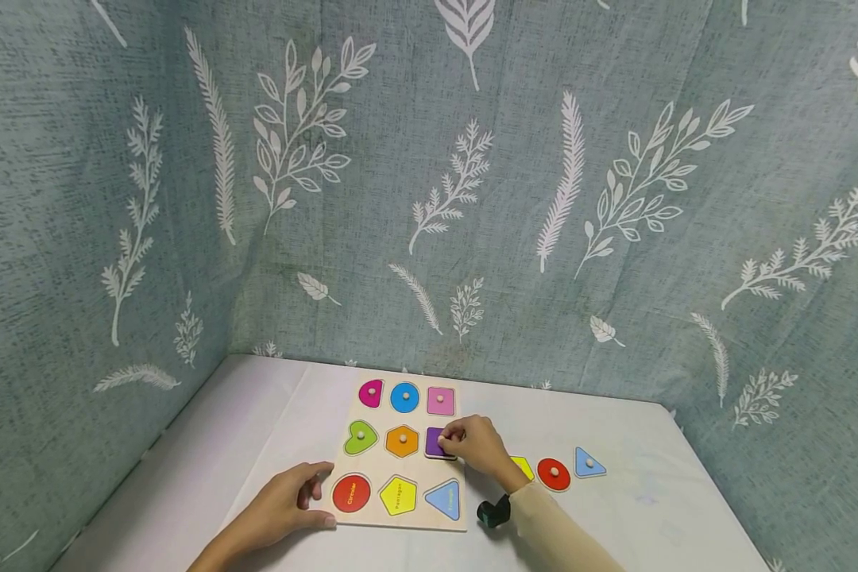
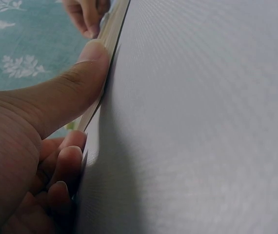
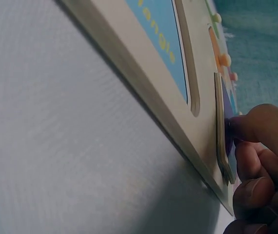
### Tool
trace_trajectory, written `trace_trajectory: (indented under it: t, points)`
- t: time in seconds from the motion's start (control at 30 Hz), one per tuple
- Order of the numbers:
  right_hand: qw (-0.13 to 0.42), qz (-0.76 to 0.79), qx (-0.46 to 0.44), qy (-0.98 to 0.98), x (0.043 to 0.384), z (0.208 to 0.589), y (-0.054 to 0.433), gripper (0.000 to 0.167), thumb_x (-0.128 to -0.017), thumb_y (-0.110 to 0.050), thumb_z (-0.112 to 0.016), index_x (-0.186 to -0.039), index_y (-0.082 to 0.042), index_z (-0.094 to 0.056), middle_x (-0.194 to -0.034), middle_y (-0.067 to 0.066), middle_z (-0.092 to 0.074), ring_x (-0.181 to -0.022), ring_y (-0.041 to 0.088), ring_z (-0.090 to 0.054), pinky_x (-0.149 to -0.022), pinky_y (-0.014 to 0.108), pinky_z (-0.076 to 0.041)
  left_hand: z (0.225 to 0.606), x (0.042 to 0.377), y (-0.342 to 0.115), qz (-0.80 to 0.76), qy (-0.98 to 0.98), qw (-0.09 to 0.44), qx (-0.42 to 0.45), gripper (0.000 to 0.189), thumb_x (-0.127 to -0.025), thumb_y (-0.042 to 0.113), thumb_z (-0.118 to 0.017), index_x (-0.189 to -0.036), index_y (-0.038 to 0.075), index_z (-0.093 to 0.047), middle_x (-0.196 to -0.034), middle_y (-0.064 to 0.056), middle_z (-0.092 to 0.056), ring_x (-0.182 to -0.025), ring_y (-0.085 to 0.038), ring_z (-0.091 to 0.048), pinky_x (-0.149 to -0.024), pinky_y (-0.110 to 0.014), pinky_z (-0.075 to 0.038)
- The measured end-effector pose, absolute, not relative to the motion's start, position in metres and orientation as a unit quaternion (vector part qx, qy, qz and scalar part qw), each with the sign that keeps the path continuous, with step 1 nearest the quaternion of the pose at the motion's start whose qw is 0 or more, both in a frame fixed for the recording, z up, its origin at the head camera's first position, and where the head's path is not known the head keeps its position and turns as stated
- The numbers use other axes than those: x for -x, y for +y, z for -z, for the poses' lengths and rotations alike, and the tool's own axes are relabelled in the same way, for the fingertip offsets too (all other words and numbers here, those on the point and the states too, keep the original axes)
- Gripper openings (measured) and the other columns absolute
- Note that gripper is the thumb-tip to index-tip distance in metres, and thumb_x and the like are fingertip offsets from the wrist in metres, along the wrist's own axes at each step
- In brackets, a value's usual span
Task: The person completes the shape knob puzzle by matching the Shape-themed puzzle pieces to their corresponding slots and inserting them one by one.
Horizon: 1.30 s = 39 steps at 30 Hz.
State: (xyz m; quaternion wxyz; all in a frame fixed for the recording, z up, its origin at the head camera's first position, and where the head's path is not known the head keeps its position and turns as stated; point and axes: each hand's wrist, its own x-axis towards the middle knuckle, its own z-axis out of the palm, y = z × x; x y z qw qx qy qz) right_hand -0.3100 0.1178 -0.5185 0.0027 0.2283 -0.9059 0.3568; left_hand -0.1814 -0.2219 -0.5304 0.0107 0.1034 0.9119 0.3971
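Grey-green fabric (image 1: 372, 238) hangs beyond the far edge and along the left and right sides of a white-covered table (image 1: 693, 516). Pale leaf prints (image 1: 562, 183) run over it: feathery fronds, branching sprigs, small single leaves. A faint crease (image 1: 281, 413) crosses the table's left part, far to near.

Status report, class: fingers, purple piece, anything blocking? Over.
Right fingers pinching purple piece. Piece not flush with board. Left fingers touching board's edge. No obstruction visible.

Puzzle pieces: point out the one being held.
The purple piece, pinched in the right hand; the others lie unheld on the board or the table.
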Motion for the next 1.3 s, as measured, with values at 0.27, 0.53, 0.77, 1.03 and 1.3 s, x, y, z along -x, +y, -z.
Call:
trace_trajectory:
  t: [0.27, 0.53, 0.77, 1.03, 1.3]
  points:
    - [0.005, -0.361, -0.234, -0.903, 0.3123, 0.5205, 0.1161, 0.01, -0.092, -0.02, -0.078, -0.084, -0.015, -0.076, -0.062, -0.009, -0.055, -0.06, 0.007, -0.048, -0.054, 0.022, -0.039, 0.5299, 0.1812, -0.2199, -0.403, 0.911, 0.018, -0.082, 0.086, -0.063, 0.032, -0.098, -0.133, -0.002, -0.062, -0.085, 0.003, -0.052, -0.074, -0.011, -0.048, -0.063, -0.024, -0.041]
    - [-0.004, -0.354, -0.252, -0.901, 0.3143, 0.5176, 0.1168, 0.015, -0.092, -0.016, -0.077, -0.078, -0.015, -0.072, -0.059, -0.009, -0.052, -0.056, 0.005, -0.045, -0.053, 0.021, -0.037, 0.5307, 0.1806, -0.2216, -0.404, 0.91, 0.019, -0.093, 0.085, -0.064, 0.033, -0.098, -0.132, -0.002, -0.062, -0.085, 0.003, -0.052, -0.073, -0.009, -0.047, -0.063, -0.024, -0.041]
    - [-0.02, -0.348, -0.265, -0.899, 0.3155, 0.5142, 0.1166, 0.017, -0.093, -0.015, -0.076, -0.077, -0.015, -0.072, -0.057, -0.01, -0.05, -0.054, 0.004, -0.043, -0.052, 0.02, -0.034, 0.5305, 0.1814, -0.2215, -0.4, 0.912, 0.016, -0.094, 0.085, -0.064, 0.034, -0.098, -0.132, -0.002, -0.062, -0.085, 0.004, -0.052, -0.073, -0.008, -0.047, -0.062, -0.024, -0.041]
    - [-0.033, -0.342, -0.272, -0.899, 0.3142, 0.513, 0.1167, 0.016, -0.092, -0.011, -0.076, -0.076, -0.012, -0.073, -0.057, -0.01, -0.05, -0.053, 0.004, -0.043, -0.052, 0.019, -0.034, 0.5313, 0.1804, -0.2216, -0.399, 0.912, 0.016, -0.098, 0.085, -0.064, 0.034, -0.097, -0.132, -0.002, -0.062, -0.085, 0.004, -0.053, -0.072, -0.008, -0.047, -0.062, -0.024, -0.041]
    - [-0.028, -0.341, -0.255, -0.905, 0.3143, 0.5127, 0.1178, 0.012, -0.092, -0.018, -0.078, -0.081, -0.013, -0.076, -0.06, -0.009, -0.054, -0.057, 0.005, -0.046, -0.053, 0.02, -0.037, 0.5313, 0.1814, -0.2223, -0.4, 0.911, 0.011, -0.102, 0.085, -0.064, 0.034, -0.097, -0.132, -0.002, -0.062, -0.085, 0.004, -0.053, -0.073, -0.008, -0.047, -0.062, -0.024, -0.041]
